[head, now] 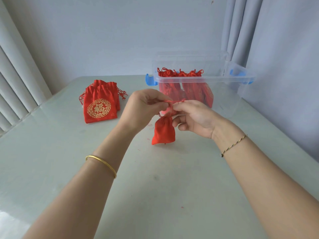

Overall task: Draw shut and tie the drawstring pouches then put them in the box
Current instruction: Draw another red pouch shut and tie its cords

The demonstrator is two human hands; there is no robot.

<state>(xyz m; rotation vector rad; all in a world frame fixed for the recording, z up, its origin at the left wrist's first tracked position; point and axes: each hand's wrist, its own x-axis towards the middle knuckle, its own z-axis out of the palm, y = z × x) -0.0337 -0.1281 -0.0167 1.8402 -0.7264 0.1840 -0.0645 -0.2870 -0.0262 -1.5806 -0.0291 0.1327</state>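
Note:
A small red drawstring pouch (164,131) hangs over the middle of the table with its neck gathered. My left hand (142,106) pinches its red cord (173,101) from the left. My right hand (193,118) pinches the same cord from the right, and the cord runs taut between the two hands. A clear plastic box (203,80) with blue latches stands behind my hands, and several tied red pouches (179,74) stand in it. A pile of flat red pouches (100,102) with gold print lies at the back left.
The grey table (69,161) reaches a pale wall at the back. The box's clear lid (191,56) leans behind the box. Vertical blinds (15,80) hang at the left and a curtain (276,49) at the right.

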